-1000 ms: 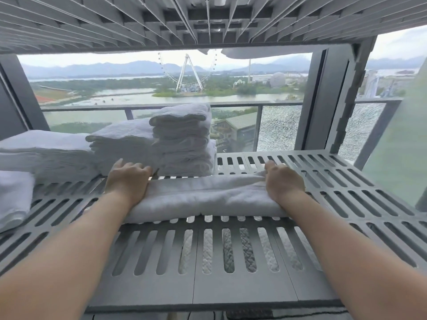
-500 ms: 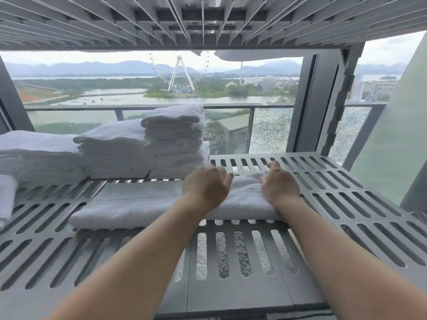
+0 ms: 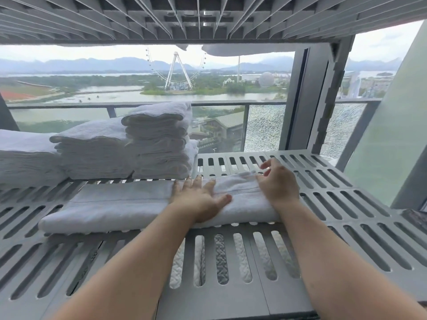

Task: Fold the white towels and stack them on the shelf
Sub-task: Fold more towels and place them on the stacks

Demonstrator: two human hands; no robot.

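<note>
1. We see a long white towel (image 3: 115, 209) folded into a flat, soft-edged strip of nubby terry. It lies crosswise on the grey shelf (image 3: 346, 204), a hard moulded surface pierced by rows of rounded oblong slots.
2. The left hand (image 3: 198, 199) lies palm down on the strip, right of its middle. Its fingers are straight and spread, pressing the cloth and gripping nothing.
3. The right hand (image 3: 277, 183) rests on the towel's right end. Its fingers are loosely extended and reach past the far edge over the slots; we see no pinch or curl round the cloth.
4. Behind the strip, at the back left of the same shelf, we count three stacks of folded towels (image 3: 159, 144). They are blocky piles with rippled, layered edges, set close side by side, and the rightmost is the tallest.
5. Overhead, the underside of the upper shelf (image 3: 208, 17) shows a grid of thin grey ribs.
6. Beyond the shelf stands a glass railing (image 3: 219, 103) with a slim metal top rail; one of its panes looks finely crazed.
</note>
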